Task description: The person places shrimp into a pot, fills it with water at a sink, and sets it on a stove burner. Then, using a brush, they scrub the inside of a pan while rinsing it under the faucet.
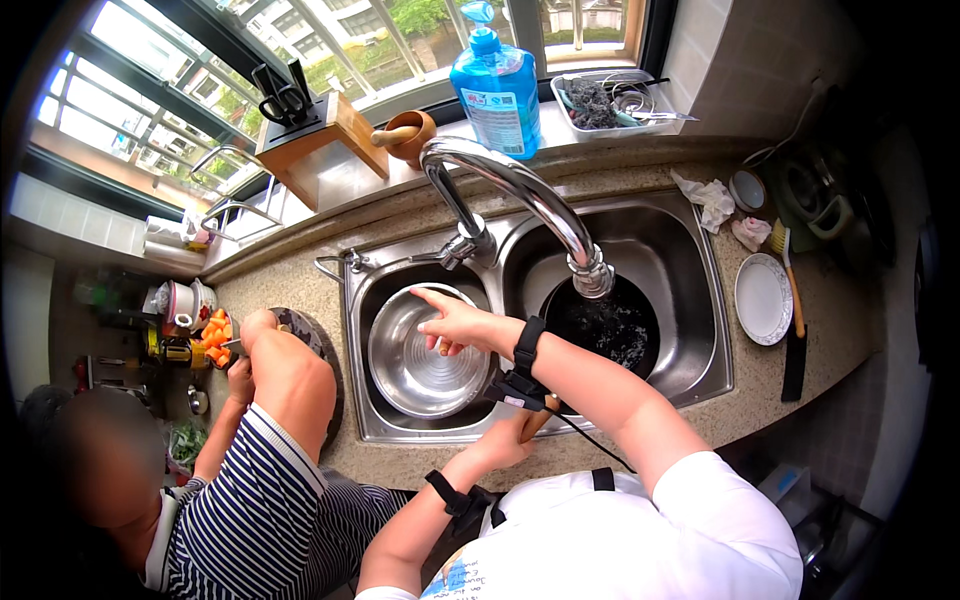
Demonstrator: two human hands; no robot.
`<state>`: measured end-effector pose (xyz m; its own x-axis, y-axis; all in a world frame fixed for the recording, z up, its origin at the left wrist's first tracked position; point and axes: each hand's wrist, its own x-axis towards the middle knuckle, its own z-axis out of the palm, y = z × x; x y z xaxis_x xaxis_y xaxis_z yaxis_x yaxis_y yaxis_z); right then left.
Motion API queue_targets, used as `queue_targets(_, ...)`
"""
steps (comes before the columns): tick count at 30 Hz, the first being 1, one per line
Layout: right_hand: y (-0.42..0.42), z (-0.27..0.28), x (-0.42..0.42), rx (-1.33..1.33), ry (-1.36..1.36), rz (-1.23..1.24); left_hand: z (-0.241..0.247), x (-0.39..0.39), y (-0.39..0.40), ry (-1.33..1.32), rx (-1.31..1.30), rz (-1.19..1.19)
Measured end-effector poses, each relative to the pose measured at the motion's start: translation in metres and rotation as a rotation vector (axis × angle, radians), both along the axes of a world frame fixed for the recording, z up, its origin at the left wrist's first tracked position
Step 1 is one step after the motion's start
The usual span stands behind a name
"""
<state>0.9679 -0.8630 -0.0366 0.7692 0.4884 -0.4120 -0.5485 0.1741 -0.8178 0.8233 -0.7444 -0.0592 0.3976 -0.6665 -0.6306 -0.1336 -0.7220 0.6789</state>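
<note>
My right hand [454, 324] is over the steel bowl [390, 379] in the left sink basin, its index finger extended and the others curled. A small tan thing shows below the palm; whether the hand holds it is unclear. Near the counter's front edge, my left hand [504, 441] is closed around a wooden handle [538, 421]. My right forearm partly hides the link between this handle and the black pan [615, 330], which has water in it and sits in the right basin. The chrome faucet [525, 180] arches above that pan.
At left, a co-worker [247, 487] holds a knife [235, 346] by cut orange pieces [216, 337] and a dark round board [330, 375]. A blue soap bottle [495, 105], knife block [322, 142] and wooden mortar [412, 139] line the sill. A white plate [763, 298] and brush [793, 289] lie right.
</note>
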Motion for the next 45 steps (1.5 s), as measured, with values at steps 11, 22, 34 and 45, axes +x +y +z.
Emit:
queue_targets(11, 0.001, -0.024, 0.047, 0.107, -0.085, -0.283, -0.007, 0.001, 0.004, 0.071, -0.025, 0.025)
queue_targets(22, -0.116, -0.043, -0.239, -0.079, 0.531, -0.116, 0.015, 0.012, -0.016, 0.002, -0.027, -0.029)
queue_targets(34, -0.079, -0.039, -0.23, 0.768, 0.527, -0.787, 0.084, -0.021, -0.1, -0.487, 0.224, -0.306)
queue_targets(45, -0.108, 0.004, -0.245, 1.182, 0.391, -0.505, 0.147, -0.097, -0.146, -1.351, 0.516, -0.606)
